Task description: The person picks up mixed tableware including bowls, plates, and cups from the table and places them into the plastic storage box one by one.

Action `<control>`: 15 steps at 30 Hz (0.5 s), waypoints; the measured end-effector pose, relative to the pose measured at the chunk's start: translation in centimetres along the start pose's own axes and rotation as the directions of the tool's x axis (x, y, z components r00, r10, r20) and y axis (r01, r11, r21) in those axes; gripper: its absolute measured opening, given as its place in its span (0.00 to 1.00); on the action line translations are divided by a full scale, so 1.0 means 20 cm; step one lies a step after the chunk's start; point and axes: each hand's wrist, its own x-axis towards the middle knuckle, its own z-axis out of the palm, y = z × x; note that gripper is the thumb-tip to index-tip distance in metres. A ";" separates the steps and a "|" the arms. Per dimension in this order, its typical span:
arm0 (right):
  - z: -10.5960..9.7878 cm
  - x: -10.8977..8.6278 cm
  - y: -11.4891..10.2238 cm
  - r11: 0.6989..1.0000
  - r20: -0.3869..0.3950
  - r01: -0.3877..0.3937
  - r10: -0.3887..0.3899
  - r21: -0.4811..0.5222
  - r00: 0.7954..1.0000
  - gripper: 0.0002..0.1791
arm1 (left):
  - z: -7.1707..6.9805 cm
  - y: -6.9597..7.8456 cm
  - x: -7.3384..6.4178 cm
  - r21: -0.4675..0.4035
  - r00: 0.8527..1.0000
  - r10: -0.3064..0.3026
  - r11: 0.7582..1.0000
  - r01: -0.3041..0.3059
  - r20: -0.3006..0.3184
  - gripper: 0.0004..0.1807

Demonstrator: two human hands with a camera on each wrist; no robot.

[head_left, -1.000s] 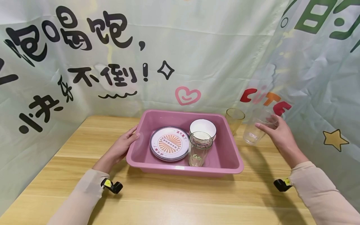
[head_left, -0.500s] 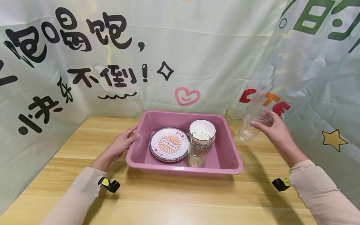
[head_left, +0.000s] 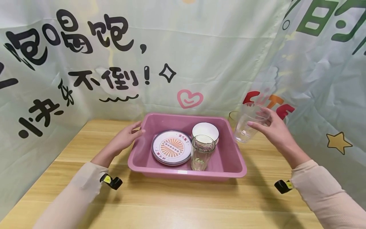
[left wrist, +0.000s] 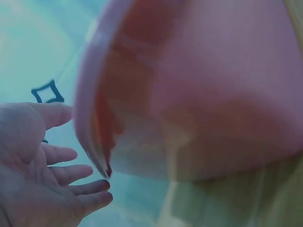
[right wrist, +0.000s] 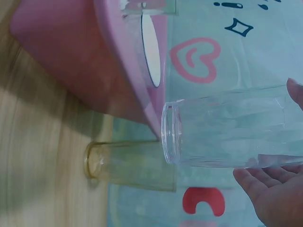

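My right hand (head_left: 274, 128) holds a clear drinking glass (head_left: 248, 124) near its mouth, thumb on the near side. The glass is raised beside the right rim of a pink plastic basin (head_left: 183, 174). My left hand (head_left: 123, 137) is at the basin's left rim; in the left wrist view its fingers (left wrist: 71, 174) are extended and the thumb touches the rim. Inside the basin lie a stack of patterned plates (head_left: 172, 148), a white bowl (head_left: 205, 130) and a greenish clear glass (head_left: 202, 157), which stands in front of the bowl.
An amber glass (right wrist: 137, 165) stands on the wooden table (head_left: 177, 203) just right of the basin, partly hidden behind the clear glass in the head view. A printed cloth (head_left: 223, 63) hangs behind the table and along both sides.
My right hand has carried the clear glass up and leftward, from the right of the amber glass to the basin's right rim. My left hand stays at the left rim.
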 end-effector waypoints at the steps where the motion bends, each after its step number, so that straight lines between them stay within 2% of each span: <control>1: 0.00 0.00 -0.01 1.000 0.003 0.008 -0.008 0.009 1.000 0.53 | 0.00 0.02 0.01 0.005 1.000 0.001 1.000 -0.001 -0.001 0.40; 8: 0.02 0.00 -0.08 0.998 0.016 0.046 -0.047 0.029 0.999 0.51 | 0.03 0.15 0.05 0.061 1.000 0.025 0.998 -0.025 -0.005 0.41; 15: 0.04 0.00 -0.16 0.996 0.029 0.074 -0.075 0.042 0.997 0.51 | 0.10 0.31 0.09 0.129 0.998 0.069 0.989 -0.069 -0.002 0.43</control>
